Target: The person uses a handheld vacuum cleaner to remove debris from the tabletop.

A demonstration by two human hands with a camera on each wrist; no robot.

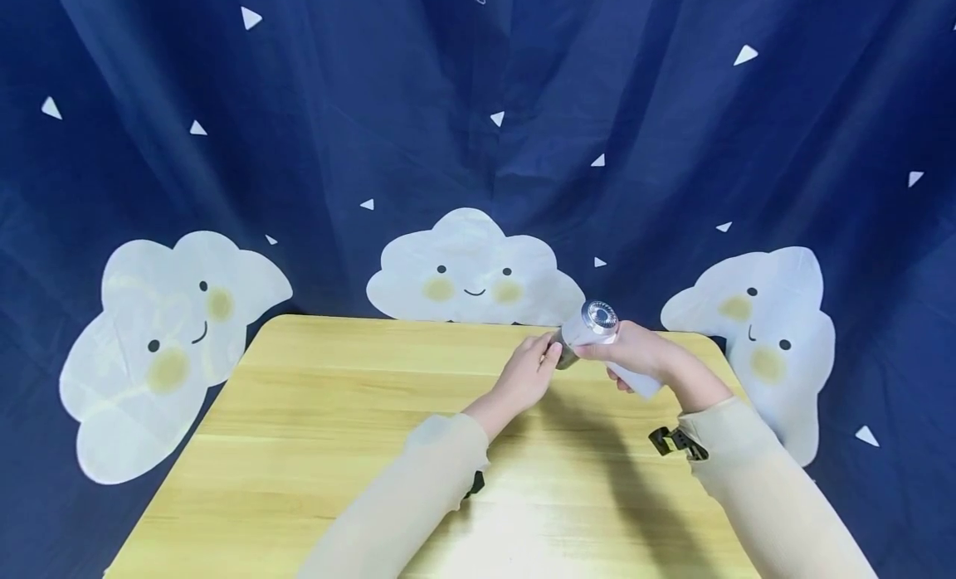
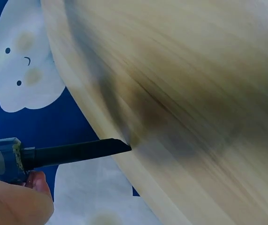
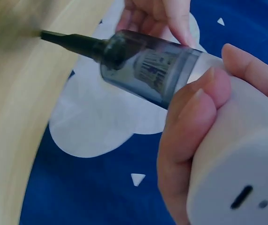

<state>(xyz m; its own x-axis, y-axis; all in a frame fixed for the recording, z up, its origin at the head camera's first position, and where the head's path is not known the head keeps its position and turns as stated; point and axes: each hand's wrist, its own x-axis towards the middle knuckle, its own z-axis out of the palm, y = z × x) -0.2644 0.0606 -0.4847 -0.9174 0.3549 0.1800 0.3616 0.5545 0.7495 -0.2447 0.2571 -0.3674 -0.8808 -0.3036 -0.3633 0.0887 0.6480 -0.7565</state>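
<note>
A white handheld vacuum cleaner (image 1: 636,381) is held above the far right part of the table. My right hand (image 1: 641,352) grips its white body, fingers curled round it in the right wrist view. At its front is a see-through dark dust cup (image 3: 155,70) with a pleated filter inside. A black slanted nozzle (image 2: 77,153) sticks out of the cup toward the tabletop. My left hand (image 1: 524,372) holds the cup by its side, near the nozzle's base; part of its grip is hidden behind the cup.
The light wood table (image 1: 336,396) has a rounded far edge close under the vacuum. Behind it hangs a dark blue curtain (image 1: 418,106) with white clouds and triangles. Black straps (image 1: 675,442) sit at the sleeve cuffs.
</note>
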